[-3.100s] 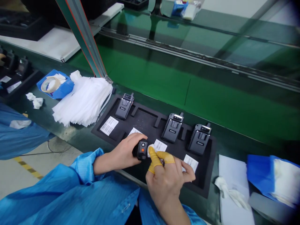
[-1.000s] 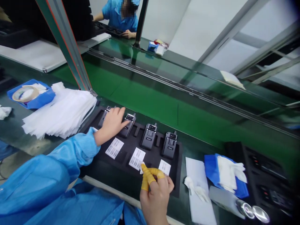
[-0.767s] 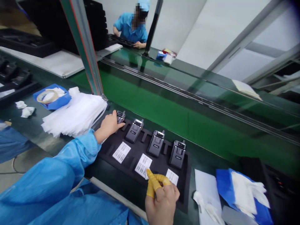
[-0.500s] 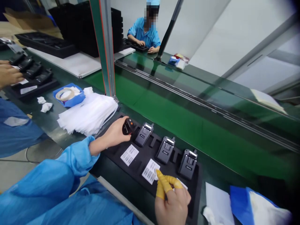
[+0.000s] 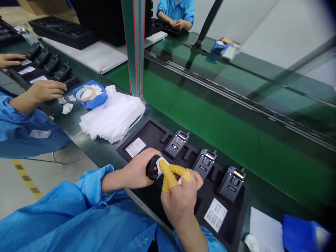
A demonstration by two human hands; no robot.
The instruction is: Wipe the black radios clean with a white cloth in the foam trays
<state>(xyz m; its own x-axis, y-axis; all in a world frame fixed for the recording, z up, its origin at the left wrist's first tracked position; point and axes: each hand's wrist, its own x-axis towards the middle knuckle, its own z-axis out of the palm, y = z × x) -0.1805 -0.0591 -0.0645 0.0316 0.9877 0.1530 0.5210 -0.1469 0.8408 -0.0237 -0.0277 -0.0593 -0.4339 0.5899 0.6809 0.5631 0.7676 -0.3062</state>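
Clasping the two-way radio (image 5: 151,170) by the table's (image 5: 105,150) near edge, left hand (image 5: 136,169) points its button end up, right hand (image 5: 181,190) pinching white wipe (image 5: 158,163) against its right side!

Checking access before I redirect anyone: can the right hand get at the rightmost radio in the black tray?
Likely yes: nothing visible covers the rightmost radio, and the right hand is nearby, though occupied holding a white wipe at the device in the left hand.
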